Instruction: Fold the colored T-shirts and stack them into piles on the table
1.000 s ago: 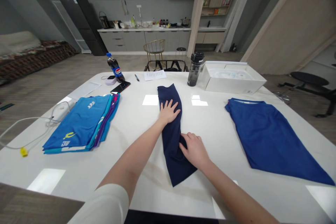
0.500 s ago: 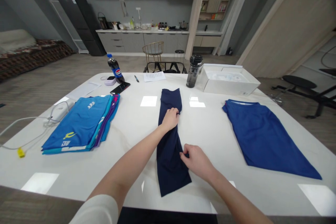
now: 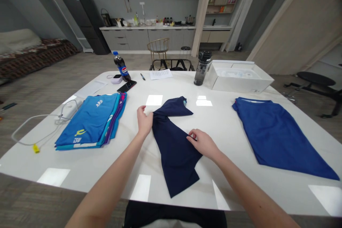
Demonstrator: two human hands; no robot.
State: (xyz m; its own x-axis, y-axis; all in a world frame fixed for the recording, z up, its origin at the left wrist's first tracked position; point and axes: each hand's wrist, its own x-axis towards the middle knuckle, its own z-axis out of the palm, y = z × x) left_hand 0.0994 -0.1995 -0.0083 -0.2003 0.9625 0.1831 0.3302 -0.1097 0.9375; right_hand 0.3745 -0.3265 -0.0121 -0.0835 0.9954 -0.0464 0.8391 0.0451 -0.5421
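A dark navy garment (image 3: 177,148) lies on the white table in front of me, bunched and twisted near its upper left. My left hand (image 3: 145,120) pinches its left edge. On the opposite side, my right hand (image 3: 202,142) grips the right edge between thumb and fingers. The far part of the cloth folds over to the right, and a small light patch shows at its far end. To the left lies a stack of folded blue and purple shirts (image 3: 89,121). A royal blue garment (image 3: 280,135) is spread flat at the right.
At the table's far side stand a cola bottle (image 3: 122,67), a phone (image 3: 127,86), a pen (image 3: 142,76), a paper sheet (image 3: 161,74), a dark tumbler (image 3: 202,68) and an open white box (image 3: 240,81). A white cable (image 3: 34,116) trails over the left edge.
My left hand has moved left from the middle of the navy garment, drawing its edge out. My right hand has shifted slightly up. The narrow strip of cloth is now wider and twisted.
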